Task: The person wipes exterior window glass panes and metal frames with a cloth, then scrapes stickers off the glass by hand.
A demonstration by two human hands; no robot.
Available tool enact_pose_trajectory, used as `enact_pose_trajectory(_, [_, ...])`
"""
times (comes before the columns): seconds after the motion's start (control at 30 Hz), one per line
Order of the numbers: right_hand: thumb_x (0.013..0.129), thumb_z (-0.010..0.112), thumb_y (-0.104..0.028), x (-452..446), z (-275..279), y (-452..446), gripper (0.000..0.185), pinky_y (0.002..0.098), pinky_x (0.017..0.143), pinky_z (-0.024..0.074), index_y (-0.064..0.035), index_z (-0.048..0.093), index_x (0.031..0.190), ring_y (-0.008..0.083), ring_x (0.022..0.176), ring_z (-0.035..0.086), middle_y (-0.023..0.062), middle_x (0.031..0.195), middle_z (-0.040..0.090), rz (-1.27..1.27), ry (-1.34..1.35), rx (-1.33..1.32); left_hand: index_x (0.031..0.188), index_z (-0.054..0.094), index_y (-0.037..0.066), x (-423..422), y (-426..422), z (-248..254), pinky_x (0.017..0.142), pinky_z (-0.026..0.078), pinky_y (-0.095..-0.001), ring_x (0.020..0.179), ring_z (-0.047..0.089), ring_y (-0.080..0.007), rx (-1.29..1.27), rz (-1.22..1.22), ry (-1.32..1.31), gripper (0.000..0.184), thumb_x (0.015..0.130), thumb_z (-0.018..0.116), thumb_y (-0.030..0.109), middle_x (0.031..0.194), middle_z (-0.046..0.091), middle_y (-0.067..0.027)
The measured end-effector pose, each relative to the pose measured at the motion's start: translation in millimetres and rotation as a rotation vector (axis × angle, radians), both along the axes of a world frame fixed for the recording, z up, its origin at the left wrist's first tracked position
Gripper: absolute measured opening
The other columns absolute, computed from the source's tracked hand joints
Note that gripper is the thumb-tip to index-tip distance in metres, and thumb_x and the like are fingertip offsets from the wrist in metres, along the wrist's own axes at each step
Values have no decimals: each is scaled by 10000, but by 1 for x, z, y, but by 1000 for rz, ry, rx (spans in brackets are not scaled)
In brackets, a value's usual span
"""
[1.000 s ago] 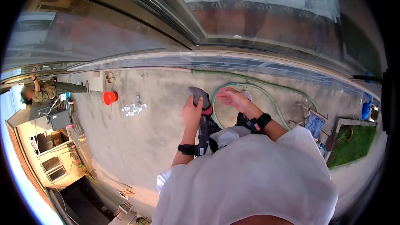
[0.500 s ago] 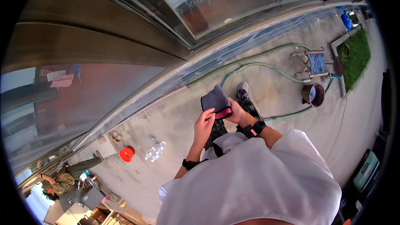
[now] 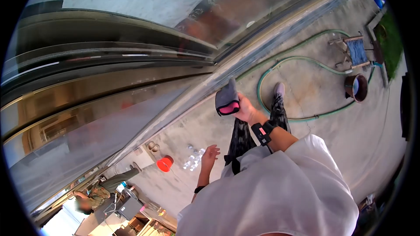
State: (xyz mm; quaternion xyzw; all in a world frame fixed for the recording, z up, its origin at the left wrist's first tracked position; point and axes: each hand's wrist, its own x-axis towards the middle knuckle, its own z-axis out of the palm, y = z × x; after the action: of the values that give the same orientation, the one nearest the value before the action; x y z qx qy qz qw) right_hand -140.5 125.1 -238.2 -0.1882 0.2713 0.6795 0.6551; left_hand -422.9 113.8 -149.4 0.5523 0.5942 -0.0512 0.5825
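Now, in the head view, the grey cloth piece with black edging and a pink inner face [image 3: 227, 98] is borne by the right hand [image 3: 246, 108] alone. Half a second earlier both hands touched it; the left hand [image 3: 209, 154] has since come away and lowered, so the cloth piece's support rests wholly on the right.

Grip, right: closed about the lower side of the cloth piece, pinching its folded layers; the exact placing of the fingertips is partly hidden. Grip, left: fingers loosely spread and slightly bent, with nothing seen in them.

The cloth piece is held aloft, appearing over the concrete ground [image 3: 188, 127] near its edge along the large framed window pane [image 3: 144, 4]. Toward the opposite side lies a looped green hose [image 3: 297, 57]; beyond the left hand are clear plastic bottles [image 3: 190, 164] and a red bucket [image 3: 165, 164].
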Motion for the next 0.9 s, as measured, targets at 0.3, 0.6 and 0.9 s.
enact_pose_trajectory(0.3, [968, 364, -291, -41, 10, 100, 398, 341, 960, 394, -77, 399, 1302, 180, 1102, 500, 52, 1250, 511, -437, -94, -175, 1172, 528, 90, -100, 58, -25, 654, 502, -262, 881, 637, -148, -139, -129, 122, 267, 930, 498, 200, 1010, 649, -57])
enact_pose_trajectory(0.6, [965, 375, -358, -26, 30, 102, 641, 330, 1064, 240, -197, 9, 1466, 152, 1361, 178, 11, 1521, 85, -499, -464, -309, 1190, 506, 63, -140, 95, -40, 693, 498, -296, 913, 623, -173, -189, -173, 170, 297, 930, 472, 201, 1031, 636, -82])
enact_pose_trajectory(0.9, [891, 322, -132, 91, -23, 81, 607, 290, 1064, 226, -84, 107, 1457, 202, 1288, 309, 82, 1451, 280, -824, -931, -376, 1206, 486, 53, -141, 113, -36, 699, 494, -317, 953, 607, -223, -220, -98, 226, 337, 910, 464, 211, 1073, 611, -120])
